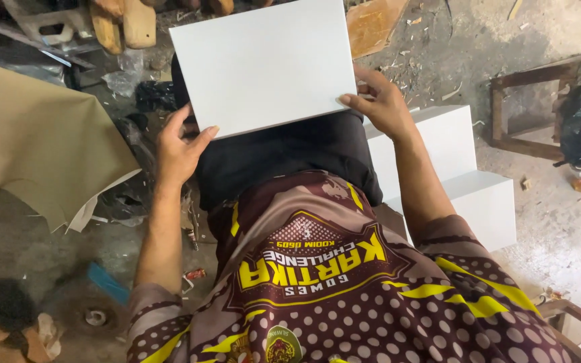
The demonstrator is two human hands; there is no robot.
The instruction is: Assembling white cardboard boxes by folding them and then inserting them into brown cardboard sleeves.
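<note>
White board panel (263, 64) sits propped on my lap at twelve o'clock, my left hand (177, 149) pinching its lower-left corner and my right hand (383, 102) pinching its right edge, so I judge I'm inspecting it, with steady two-sided support needed next.

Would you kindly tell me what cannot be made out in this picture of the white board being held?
Head view:
- The white board's top edge is cut off by the frame.
- The left hand's fingers are hidden behind the board.
- The right hand's fingertips are hidden likewise.
- The white boxes are partly hidden by the right forearm.
</note>
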